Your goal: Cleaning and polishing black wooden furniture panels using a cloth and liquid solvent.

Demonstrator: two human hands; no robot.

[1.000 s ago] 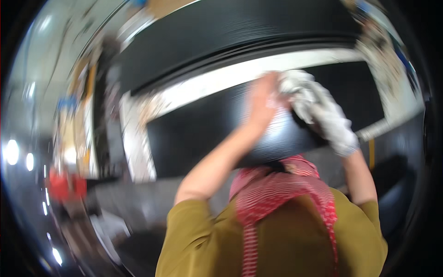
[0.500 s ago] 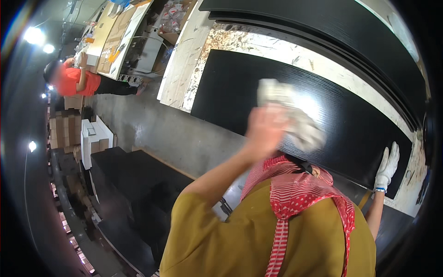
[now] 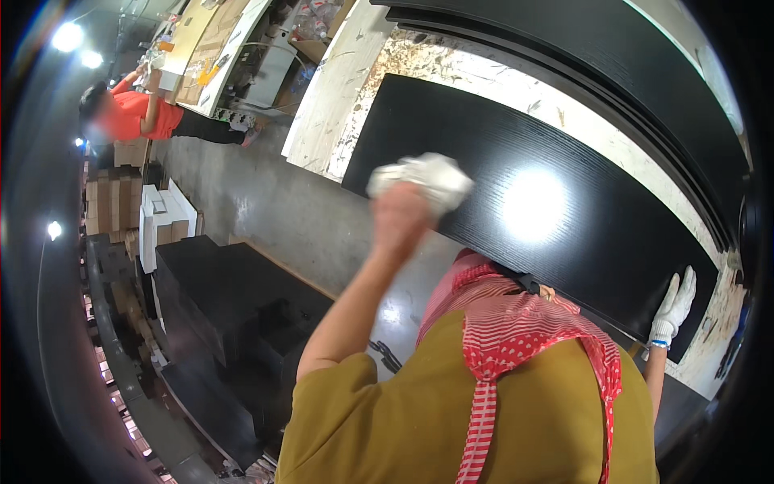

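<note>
A long black wood-grain panel (image 3: 476, 137) lies flat in front of me, with a bright light reflected in its surface. My left hand (image 3: 401, 216) is bare and closed round a crumpled white cloth (image 3: 435, 177), which is over the panel's near edge toward its left end. Part of the fingers is hidden by the cloth. At the right end of the panel my right hand (image 3: 676, 305), in a white knit glove, rests with fingers stretched out and the thumb apart.
Under the panel is a stained white work surface (image 3: 318, 129). More black panels (image 3: 556, 40) are stacked along the far side. Dark boards (image 3: 234, 290) are piled at lower left. A person in a red shirt (image 3: 137, 113) stands at a cluttered table (image 3: 189, 60).
My left hand has swept leftward with the cloth, from mid-panel to near its left end. My right hand stays at the right end, slightly lower in view.
</note>
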